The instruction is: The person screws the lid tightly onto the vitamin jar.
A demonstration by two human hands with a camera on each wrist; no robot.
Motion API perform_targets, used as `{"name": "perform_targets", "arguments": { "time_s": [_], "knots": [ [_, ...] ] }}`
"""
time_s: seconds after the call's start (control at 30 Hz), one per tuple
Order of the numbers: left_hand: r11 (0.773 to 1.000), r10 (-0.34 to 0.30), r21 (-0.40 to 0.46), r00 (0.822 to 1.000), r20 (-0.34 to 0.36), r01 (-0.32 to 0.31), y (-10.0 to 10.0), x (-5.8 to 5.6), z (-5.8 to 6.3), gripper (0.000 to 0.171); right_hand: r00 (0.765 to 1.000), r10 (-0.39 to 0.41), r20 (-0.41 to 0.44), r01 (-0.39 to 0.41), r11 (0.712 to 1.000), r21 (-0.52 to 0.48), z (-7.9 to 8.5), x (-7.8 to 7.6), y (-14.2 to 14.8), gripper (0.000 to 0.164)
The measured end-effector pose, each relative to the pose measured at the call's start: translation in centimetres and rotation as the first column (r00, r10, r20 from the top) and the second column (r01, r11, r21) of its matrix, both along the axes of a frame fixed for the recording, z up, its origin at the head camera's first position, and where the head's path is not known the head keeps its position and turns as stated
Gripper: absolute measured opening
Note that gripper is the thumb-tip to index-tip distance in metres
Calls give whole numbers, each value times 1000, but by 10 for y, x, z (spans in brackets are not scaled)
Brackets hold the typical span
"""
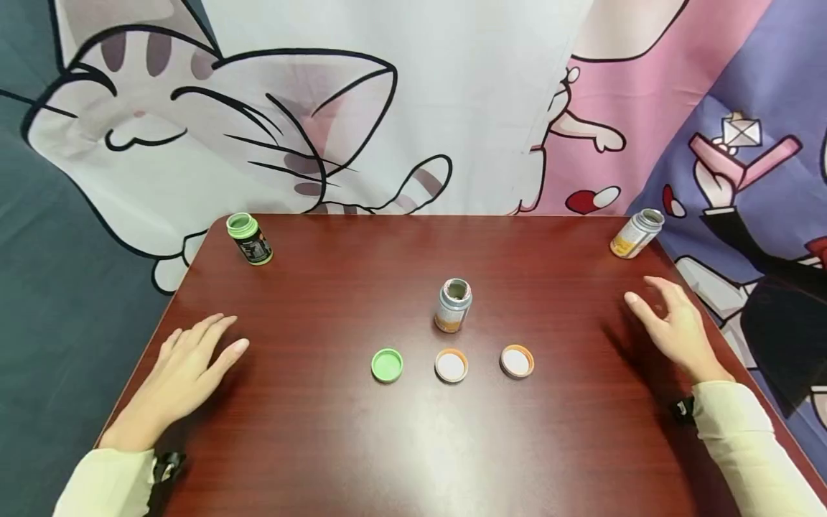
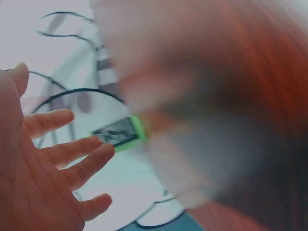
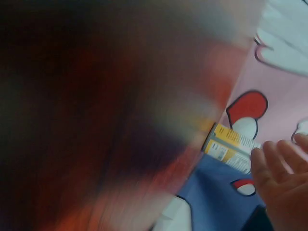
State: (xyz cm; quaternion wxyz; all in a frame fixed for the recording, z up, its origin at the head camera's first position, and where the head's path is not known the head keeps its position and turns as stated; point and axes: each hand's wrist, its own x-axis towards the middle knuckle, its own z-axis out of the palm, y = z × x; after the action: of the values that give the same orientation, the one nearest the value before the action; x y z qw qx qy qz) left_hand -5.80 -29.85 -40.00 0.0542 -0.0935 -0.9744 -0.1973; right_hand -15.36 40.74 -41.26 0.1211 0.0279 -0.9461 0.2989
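My left hand (image 1: 184,370) hovers over the table's left side, fingers straight and holding nothing. Beyond it, at the back left corner, stands an uncapped black bottle with a green neck (image 1: 250,240), also seen past the fingers in the left wrist view (image 2: 118,134). Over the right side is my right hand (image 1: 675,327), fingers relaxed and holding nothing. Nearest to it, at the back right corner, stands an uncapped white and yellow bottle (image 1: 636,233). Another uncapped bottle (image 1: 453,307) stands mid-table. Before it lie a green cap (image 1: 387,365) and two orange-rimmed caps, one central (image 1: 451,365), one right (image 1: 517,361).
The reddish-brown table (image 1: 362,445) reflects light near its front. Behind it hangs a cloth printed with a cartoon cat (image 1: 161,151), pink and blue toward the right. A dark band sits at each wrist (image 1: 683,409).
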Motion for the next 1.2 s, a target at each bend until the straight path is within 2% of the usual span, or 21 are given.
{"name": "perform_targets", "arguments": {
  "time_s": [0.07, 0.13, 0.2, 0.27, 0.37, 0.5, 0.57, 0.7, 0.77, 0.87, 0.97, 1.07, 1.2],
  "knots": [
    [1000, 0, 27, 1000, -23, 1, 6, 3, 7, 48, 997, -54, 62, 57, 997, -48, 2, -11, 4, 64],
    [998, 1, 64, 1000, -12, -1, 11, 7, 13, 45, 988, -85, 132, 98, 991, -94, 2, -21, 12, 71],
    [994, 9, 107, 1000, 14, -11, 15, 10, 19, 44, 982, -88, 167, 116, 980, -162, -1, -36, 22, 75],
    [988, 13, 150, 999, 49, -20, 21, 10, 19, 44, 977, -102, 185, 148, 956, -255, -11, -50, 38, 75],
    [981, 8, 193, 999, 51, -18, 30, 7, 19, 41, 974, -130, 184, 188, 918, -350, -29, -79, 62, 77],
    [974, -9, 227, 999, 51, -2, 40, 4, 17, 37, 956, -178, 234, 256, 898, -359, -42, -107, 81, 90],
    [972, -15, 236, 997, 80, -5, 45, 3, 15, 39, 943, -199, 267, 291, 884, -366, -39, -113, 79, 94],
    [970, -25, 243, 992, 120, -5, 55, -1, 14, 48, 931, -197, 308, 319, 849, -422, -21, -115, 60, 95],
    [968, -44, 250, 992, 117, 13, 63, -5, 14, 51, 930, -186, 317, 315, 847, -428, -12, -115, 53, 94],
    [963, -79, 265, 990, 117, 46, 73, -9, 14, 52, 928, -175, 330, 306, 861, -405, -7, -118, 47, 94],
    [959, -110, 275, 986, 122, 73, 83, -11, 13, 52, 923, -179, 342, 314, 862, -398, -10, -124, 47, 96],
    [951, -139, 293, 983, 118, 99, 93, -15, 10, 52, 914, -192, 358, 340, 843, -417, -23, -136, 55, 99],
    [937, -173, 329, 976, 131, 122, 106, -20, 2, 52, 905, -223, 362, 373, 826, -423, -28, -146, 53, 96]
  ]
}}
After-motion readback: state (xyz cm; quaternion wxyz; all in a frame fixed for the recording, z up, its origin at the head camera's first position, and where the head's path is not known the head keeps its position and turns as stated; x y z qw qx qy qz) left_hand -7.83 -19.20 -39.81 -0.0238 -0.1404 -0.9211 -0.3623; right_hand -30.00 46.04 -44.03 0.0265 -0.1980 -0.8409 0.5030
